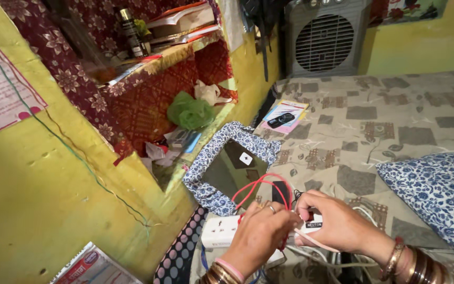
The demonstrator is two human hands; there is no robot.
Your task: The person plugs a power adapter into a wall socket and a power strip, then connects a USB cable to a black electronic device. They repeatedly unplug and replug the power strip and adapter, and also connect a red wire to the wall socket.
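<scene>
My left hand (258, 234) and my right hand (337, 223) meet low in the frame over a white socket board (219, 231). Both pinch thin wires: a red wire (258, 185) loops up from my left fingers, and a pale pink wire (316, 241) runs under my right palm. My right hand also rests on a small white electrical part (313, 224). A ring shows on my left hand and bangles on both wrists.
A mirror in a blue floral frame (214, 194) leans just beyond the hands. The patterned bedsheet (384, 115) holds a dark phone on a paper (282, 118). A blue floral pillow (442, 194) lies right. An air cooler (324, 39) stands behind, and a cluttered wall niche (185, 113) sits left.
</scene>
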